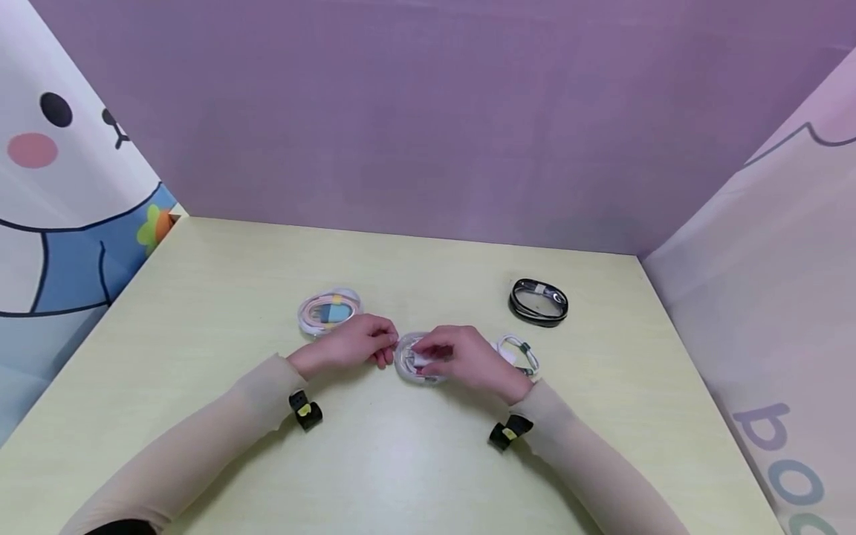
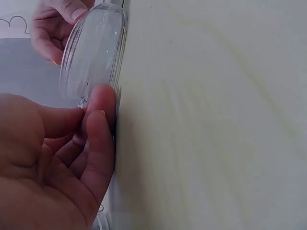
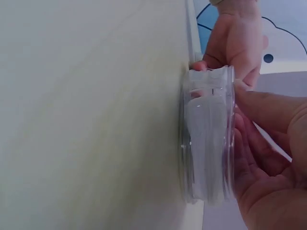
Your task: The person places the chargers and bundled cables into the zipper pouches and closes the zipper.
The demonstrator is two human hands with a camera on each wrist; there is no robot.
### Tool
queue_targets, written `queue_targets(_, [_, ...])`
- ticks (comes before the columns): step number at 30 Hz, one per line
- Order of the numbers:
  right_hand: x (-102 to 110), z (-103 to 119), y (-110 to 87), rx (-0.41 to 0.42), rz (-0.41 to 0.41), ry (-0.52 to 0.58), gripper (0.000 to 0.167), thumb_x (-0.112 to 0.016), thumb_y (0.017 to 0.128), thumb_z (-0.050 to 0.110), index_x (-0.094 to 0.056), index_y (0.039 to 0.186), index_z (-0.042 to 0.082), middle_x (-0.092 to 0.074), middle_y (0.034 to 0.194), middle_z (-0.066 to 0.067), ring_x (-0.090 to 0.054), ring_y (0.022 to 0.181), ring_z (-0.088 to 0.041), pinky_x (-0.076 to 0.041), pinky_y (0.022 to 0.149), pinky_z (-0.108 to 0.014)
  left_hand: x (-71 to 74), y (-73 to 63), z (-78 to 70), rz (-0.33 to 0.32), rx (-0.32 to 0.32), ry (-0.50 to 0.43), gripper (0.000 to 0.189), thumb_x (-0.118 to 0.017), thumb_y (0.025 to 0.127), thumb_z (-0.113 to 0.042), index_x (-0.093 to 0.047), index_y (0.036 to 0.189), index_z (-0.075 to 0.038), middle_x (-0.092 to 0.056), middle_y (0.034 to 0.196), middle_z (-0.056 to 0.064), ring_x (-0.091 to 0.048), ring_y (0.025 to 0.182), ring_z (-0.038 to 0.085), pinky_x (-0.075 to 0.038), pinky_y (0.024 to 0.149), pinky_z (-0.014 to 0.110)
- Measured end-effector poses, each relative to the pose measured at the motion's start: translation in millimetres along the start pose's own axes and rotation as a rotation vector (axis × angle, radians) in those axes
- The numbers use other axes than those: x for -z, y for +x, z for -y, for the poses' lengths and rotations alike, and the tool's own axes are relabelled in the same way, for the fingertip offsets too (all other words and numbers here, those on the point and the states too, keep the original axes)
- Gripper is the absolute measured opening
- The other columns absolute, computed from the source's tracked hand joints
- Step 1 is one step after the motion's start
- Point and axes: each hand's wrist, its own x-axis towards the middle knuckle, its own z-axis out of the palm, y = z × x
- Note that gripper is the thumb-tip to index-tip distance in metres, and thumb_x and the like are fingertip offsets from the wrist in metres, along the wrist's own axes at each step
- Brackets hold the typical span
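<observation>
Flat on the table lies a clear round case point(image 1: 403, 362) with a white cable coiled inside; in the right wrist view the case point(image 3: 207, 143) is seen edge-on. My left hand point(image 1: 357, 343) pinches the near left rim of it between thumb and fingertips, as the left wrist view of that hand point(image 2: 62, 153) shows. Over the top face of the case rests my right hand point(image 1: 473, 362), its fingertips touching the upper surface. In the right wrist view no finger of that hand point(image 3: 273, 148) wraps below the rim.
Behind my left hand is another clear case point(image 1: 305, 316) holding a pink cable and a blue plug. A coiled black cable point(image 1: 539, 319) lies at the back right. Beside my right hand sits a white cable point(image 1: 530, 355) with a dark tie. A purple wall point(image 1: 414, 134) borders the table.
</observation>
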Motion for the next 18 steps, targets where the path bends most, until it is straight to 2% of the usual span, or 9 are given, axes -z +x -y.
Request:
queue_targets(5, [-1,0,1.9,-0.05,-0.033,-0.004,0.026,-0.075,0.086,0.001,-0.075,0.11,0.01,-0.072,0.104,0.0,-0.067,0.096,-0.013,-0.054,0.085,-0.026,1.3,-1.1,1.6,0.018,-0.034,0.066,0.022,-0.047,0.106,-0.01,-0.065,0.093,-0.007,-0.068,0.08,0.004,-0.066,0.072,0.018,-0.056,0.067,0.032])
queue_targets(10, [-3,2,4.6,-0.105,-0.067,-0.04,0.023,-0.075,0.086,0.003,-0.077,0.106,0.014,-0.073,0.102,0.003,-0.066,0.095,-0.01,-0.053,0.085,-0.026,2.7,-6.4,1.5,0.021,-0.076,0.135,0.022,-0.049,0.105,-0.011,-0.065,0.09,-0.008,-0.067,0.076,0.002,-0.065,0.069,0.016,-0.056,0.064,0.031])
queue_targets(18, [-7,8,6.5,-0.082,-0.097,-0.097,0.024,-0.077,0.084,-0.001,-0.076,0.105,0.008,-0.071,0.096,0.0,-0.065,0.087,-0.011,-0.054,0.078,-0.025,4.0,-10.5,2.2,0.021,-0.083,0.182,0.022,-0.051,0.105,-0.014,-0.067,0.09,-0.009,-0.067,0.074,0.0,-0.065,0.067,0.016,-0.056,0.063,0.031])
